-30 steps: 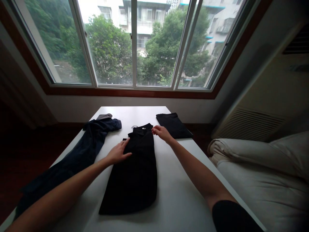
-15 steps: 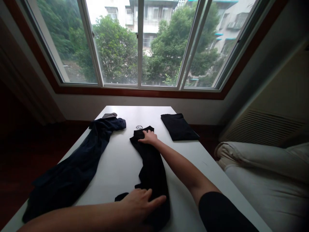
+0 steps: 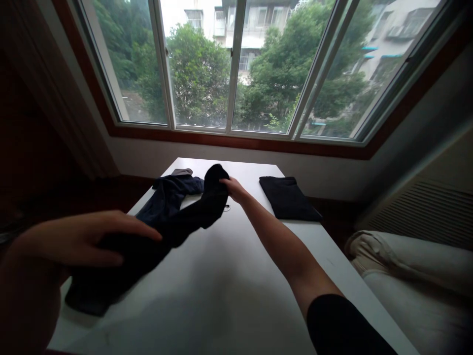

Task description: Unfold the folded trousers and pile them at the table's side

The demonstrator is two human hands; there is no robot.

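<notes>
A long black garment (image 3: pixel 185 222), gathered lengthwise, stretches slantwise between my hands, lifted off the white table. My left hand (image 3: pixel 96 236), close to the camera at the lower left, is closed around its near end. Further out, my right hand (image 3: pixel 235 190) pinches the far end, where the cloth bunches upward. What kind of garment it is, I cannot tell. Behind it on the left lies a navy garment (image 3: pixel 158 202), partly covered by the black one. On the table below my right hand is a small ring-shaped item (image 3: pixel 226 208).
The white table (image 3: pixel 236 276) reaches toward the window wall. A neatly folded black garment (image 3: pixel 290 198) lies at its far right. Grey cloth (image 3: pixel 182 172) sits by the navy garment. Pale bundled bedding (image 3: pixel 417 266) is to the right of the table.
The black garment was lying flat along the table's middle; now it is raised and shifted left in both hands. My left hand has moved left and closed on it. The view has turned slightly left.
</notes>
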